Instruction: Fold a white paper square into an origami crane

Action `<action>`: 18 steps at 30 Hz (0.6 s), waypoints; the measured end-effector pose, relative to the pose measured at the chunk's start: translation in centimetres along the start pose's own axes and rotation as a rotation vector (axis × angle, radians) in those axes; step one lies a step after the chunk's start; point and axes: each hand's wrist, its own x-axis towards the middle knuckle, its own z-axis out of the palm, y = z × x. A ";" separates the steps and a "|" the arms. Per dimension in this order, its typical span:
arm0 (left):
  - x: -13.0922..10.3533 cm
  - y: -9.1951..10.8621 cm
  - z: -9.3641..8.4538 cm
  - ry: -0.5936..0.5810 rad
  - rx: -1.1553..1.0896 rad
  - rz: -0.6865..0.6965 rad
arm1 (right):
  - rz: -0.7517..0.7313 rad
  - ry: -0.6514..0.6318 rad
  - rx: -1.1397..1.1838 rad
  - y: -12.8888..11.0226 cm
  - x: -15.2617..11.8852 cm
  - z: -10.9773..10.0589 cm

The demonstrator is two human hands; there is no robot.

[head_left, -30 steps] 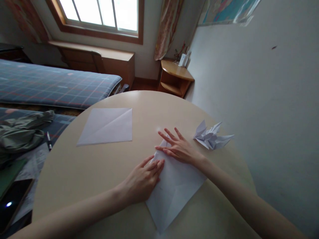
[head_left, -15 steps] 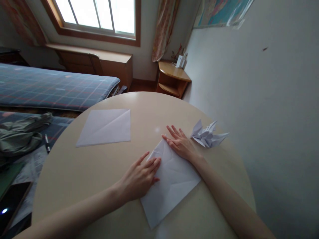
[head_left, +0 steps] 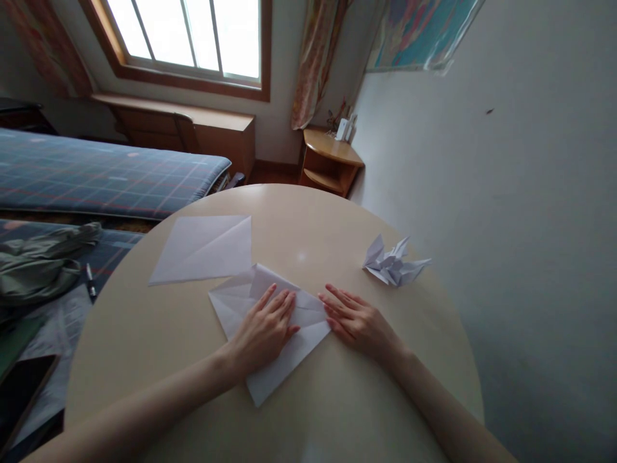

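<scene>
A white sheet of paper [head_left: 270, 379] with creases lies on the round table, one part of it folded over on top. My left hand [head_left: 267, 328] rests flat on the paper, fingers stretched out, covering its middle. At the paper's right corner, my right hand [head_left: 354, 318] lies with extended fingers touching the edge. Neither hand grips anything. A second white sheet [head_left: 202, 247], marked by a diagonal crease, is flat beyond my left hand. To the right stands a folded white paper figure [head_left: 393, 262] with several pointed tips, apart from my right hand.
The round cream table [head_left: 337, 411] stands close to the wall [head_left: 520, 225] on the right. At the left are a phone [head_left: 26, 392], a pen [head_left: 90, 280], a green-grey cloth [head_left: 38, 263] and a plaid mattress [head_left: 106, 170]. A corner shelf [head_left: 332, 145] stands behind.
The paper has turned and shifted left, and a folded-over part now shows on it. My right hand has come down toward me to the right corner; my left hand has moved slightly left.
</scene>
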 end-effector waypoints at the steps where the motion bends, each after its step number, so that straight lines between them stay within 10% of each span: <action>1: 0.0 -0.1 0.1 0.007 -0.002 -0.007 | -0.007 0.009 0.017 -0.4 -0.2 -0.1; 9: 0.1 -0.6 0.3 -0.035 -0.041 -0.134 | -0.134 0.087 0.104 -2.0 0.0 -0.1; 18: 0.9 -3.4 -0.4 -0.158 -0.293 0.145 | -0.163 0.267 0.036 -4.1 0.8 -0.2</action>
